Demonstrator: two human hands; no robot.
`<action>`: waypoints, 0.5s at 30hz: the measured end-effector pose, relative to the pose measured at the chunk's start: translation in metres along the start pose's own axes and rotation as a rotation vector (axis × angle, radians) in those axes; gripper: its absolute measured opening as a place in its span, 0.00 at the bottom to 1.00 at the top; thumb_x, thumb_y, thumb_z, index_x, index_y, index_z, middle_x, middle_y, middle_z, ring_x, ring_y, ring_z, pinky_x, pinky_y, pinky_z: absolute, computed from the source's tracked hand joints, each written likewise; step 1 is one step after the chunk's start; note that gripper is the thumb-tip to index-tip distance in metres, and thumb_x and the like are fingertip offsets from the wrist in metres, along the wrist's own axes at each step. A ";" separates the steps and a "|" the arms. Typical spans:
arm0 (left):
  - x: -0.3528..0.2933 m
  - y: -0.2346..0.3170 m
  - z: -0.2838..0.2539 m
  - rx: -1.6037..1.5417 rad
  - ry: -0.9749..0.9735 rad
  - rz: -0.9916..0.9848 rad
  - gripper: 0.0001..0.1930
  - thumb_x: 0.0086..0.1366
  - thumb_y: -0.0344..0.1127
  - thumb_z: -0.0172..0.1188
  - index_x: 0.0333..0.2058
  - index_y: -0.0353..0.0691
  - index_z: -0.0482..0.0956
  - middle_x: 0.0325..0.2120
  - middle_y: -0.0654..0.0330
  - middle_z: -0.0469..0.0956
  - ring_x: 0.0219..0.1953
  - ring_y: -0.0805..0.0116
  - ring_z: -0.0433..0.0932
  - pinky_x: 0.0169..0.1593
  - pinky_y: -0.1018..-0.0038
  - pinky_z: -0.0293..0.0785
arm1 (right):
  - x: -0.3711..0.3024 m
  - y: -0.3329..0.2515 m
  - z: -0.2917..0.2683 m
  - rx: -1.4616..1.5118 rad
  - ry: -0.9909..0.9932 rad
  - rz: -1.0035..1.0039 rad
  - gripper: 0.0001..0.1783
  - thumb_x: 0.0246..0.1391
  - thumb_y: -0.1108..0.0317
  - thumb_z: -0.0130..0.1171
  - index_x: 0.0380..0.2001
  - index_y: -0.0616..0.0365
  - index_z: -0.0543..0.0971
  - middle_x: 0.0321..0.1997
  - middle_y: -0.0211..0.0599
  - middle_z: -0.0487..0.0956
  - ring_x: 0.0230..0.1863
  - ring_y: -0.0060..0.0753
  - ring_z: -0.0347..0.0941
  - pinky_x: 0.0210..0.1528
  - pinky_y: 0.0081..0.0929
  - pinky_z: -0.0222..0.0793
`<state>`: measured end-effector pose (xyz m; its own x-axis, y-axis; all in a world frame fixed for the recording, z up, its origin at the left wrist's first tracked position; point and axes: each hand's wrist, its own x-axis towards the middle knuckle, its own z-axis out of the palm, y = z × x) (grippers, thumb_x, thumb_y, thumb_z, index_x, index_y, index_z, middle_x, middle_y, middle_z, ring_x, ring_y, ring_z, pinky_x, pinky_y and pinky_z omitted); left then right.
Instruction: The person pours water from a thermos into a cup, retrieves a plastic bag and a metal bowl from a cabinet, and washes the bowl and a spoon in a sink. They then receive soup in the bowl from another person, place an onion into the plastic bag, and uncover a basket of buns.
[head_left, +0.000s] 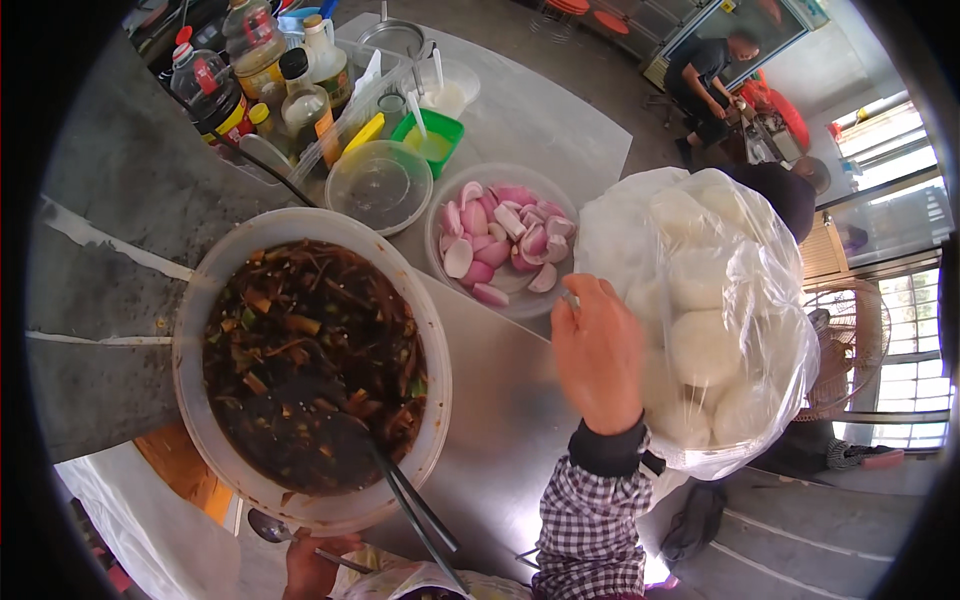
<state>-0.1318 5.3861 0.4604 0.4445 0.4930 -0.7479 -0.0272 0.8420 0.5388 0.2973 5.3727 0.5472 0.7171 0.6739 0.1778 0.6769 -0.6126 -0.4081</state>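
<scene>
My right hand [600, 352] is closed near the rim of a clear bowl [432, 250] of cut pink shallots [505, 232]. Its fingertips pinch something small and shiny that I cannot make out. Just right of it sits a clear plastic bag [790, 385] full of round white dough balls or buns [705, 347]. At the lower edge my left hand [312, 565], partly cut off, is closed around the handle of a metal spoon [268, 525]. Beside it an opened plastic bag [400, 578] has dark contents. Dark, long-handled sticks [415, 510] lean in a big white tub [437, 400] of dark sauce with chopped vegetables [300, 325].
Bottles [305, 100] crowd the far left, beside an empty clear container [380, 185] and a green box [430, 140] with yellow paste. A pale bowl [450, 90] with a spoon stands behind. Two people [705, 80] are in the far right background.
</scene>
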 end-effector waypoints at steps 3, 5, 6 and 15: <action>0.008 -0.008 -0.005 0.108 -0.067 0.070 0.13 0.64 0.32 0.48 0.36 0.29 0.79 0.34 0.48 0.82 0.36 0.57 0.82 0.48 0.64 0.77 | 0.013 0.015 0.019 -0.034 0.022 -0.106 0.07 0.52 0.72 0.55 0.36 0.60 0.74 0.35 0.48 0.77 0.35 0.57 0.74 0.36 0.48 0.69; 0.009 -0.009 -0.007 0.206 -0.130 0.156 0.12 0.65 0.30 0.48 0.35 0.29 0.79 0.33 0.48 0.82 0.35 0.59 0.82 0.47 0.66 0.78 | 0.023 0.026 0.033 -0.052 0.002 -0.144 0.07 0.51 0.71 0.55 0.35 0.60 0.74 0.33 0.47 0.77 0.35 0.56 0.74 0.36 0.48 0.69; 0.009 -0.007 -0.004 0.272 -0.109 0.159 0.11 0.66 0.29 0.47 0.34 0.29 0.79 0.32 0.49 0.82 0.35 0.60 0.82 0.46 0.67 0.78 | 0.028 0.030 0.038 -0.075 -0.014 -0.182 0.07 0.51 0.71 0.55 0.33 0.59 0.73 0.32 0.47 0.77 0.36 0.56 0.74 0.35 0.48 0.69; 0.012 0.002 -0.003 0.513 -0.126 0.164 0.14 0.69 0.29 0.42 0.37 0.27 0.76 0.29 0.49 0.82 0.35 0.58 0.82 0.44 0.65 0.79 | 0.096 0.027 0.083 -0.174 0.008 -0.227 0.12 0.48 0.65 0.55 0.35 0.56 0.82 0.36 0.48 0.81 0.41 0.55 0.76 0.43 0.45 0.71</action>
<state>-0.1289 5.3940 0.4515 0.5756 0.5521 -0.6032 0.3206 0.5263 0.7876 0.3705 5.4552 0.4789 0.5445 0.7991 0.2547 0.8383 -0.5084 -0.1970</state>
